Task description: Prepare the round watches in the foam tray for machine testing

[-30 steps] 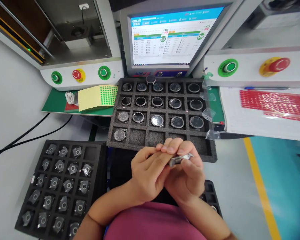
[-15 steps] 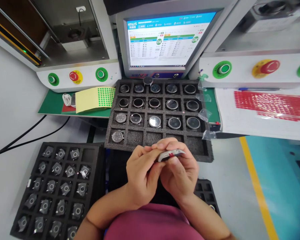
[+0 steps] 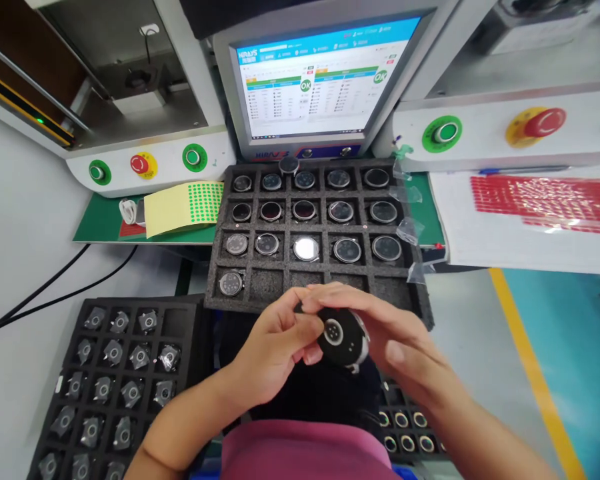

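Note:
Between my hands is a watch case (image 3: 349, 339) without a strap, its black back with a round ringed sensor turned up towards me and its silver edge on the right. My left hand (image 3: 277, 340) pinches it at its left side, thumb on the back near the sensor. My right hand (image 3: 405, 333) curves round the far and right side of the case, fingers stretched out and thumb lifted off it; whether its fingertips touch the case I cannot tell. Just beyond lies a dark foam tray (image 3: 266, 285) with several round watch cases, faces up, in its compartments.
On the left, another foam tray (image 3: 174, 321) holds several film-wrapped watch cases. A monitor (image 3: 325, 80) stands behind, between machines with green and red buttons (image 3: 139, 164). A yellow sheet of green stickers (image 3: 167, 212), red strips (image 3: 545, 200) and a tray of ringed parts (image 3: 401, 419) lie around.
The watch case has turned from edge-on to back-up. My right hand has loosened from its edge and moved right, its fingers straightening. The view has shifted slightly.

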